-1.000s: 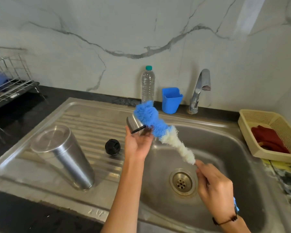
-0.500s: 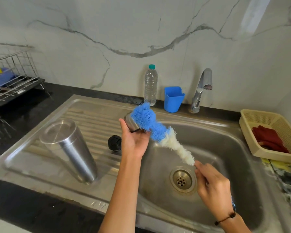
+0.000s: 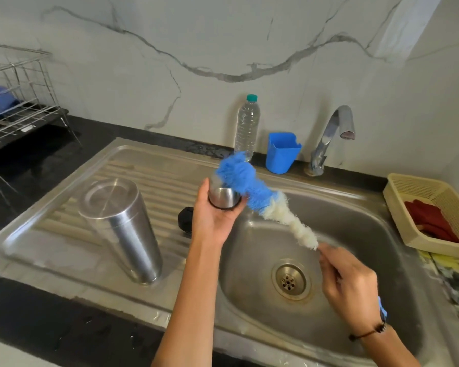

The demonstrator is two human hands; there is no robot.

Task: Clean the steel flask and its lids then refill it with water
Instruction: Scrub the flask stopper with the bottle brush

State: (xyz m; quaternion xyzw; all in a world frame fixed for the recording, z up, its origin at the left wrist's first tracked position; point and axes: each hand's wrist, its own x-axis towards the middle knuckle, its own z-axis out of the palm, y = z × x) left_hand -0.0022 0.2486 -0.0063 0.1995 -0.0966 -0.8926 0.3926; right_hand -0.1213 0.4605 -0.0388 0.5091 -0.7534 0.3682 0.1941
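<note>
The steel flask (image 3: pixel 122 226) stands upside down on the sink's ribbed drainboard (image 3: pixel 157 181), at the left. My left hand (image 3: pixel 212 218) holds a small steel lid cup (image 3: pixel 223 197) above the basin's left rim. A bottle brush (image 3: pixel 257 200) with a blue head and a white lower part has its blue tip pushed against the cup. My right hand (image 3: pixel 353 284) grips the brush's handle end over the basin. A black inner lid (image 3: pixel 184 219) lies on the drainboard, partly hidden behind my left hand.
The steel sink basin (image 3: pixel 342 229) has a drain (image 3: pixel 290 280) below my right hand. Behind it stand a tap (image 3: pixel 331 136), a blue plastic cup (image 3: pixel 282 152) and a clear water bottle (image 3: pixel 247 125). A cream basket (image 3: pixel 398 207) with red cloth sits right; a wire rack (image 3: pixel 19 102) stands left.
My left hand has turned the steel cup so its side faces me, and the brush's blue head has shifted up against it. The view has drifted slightly to the left.
</note>
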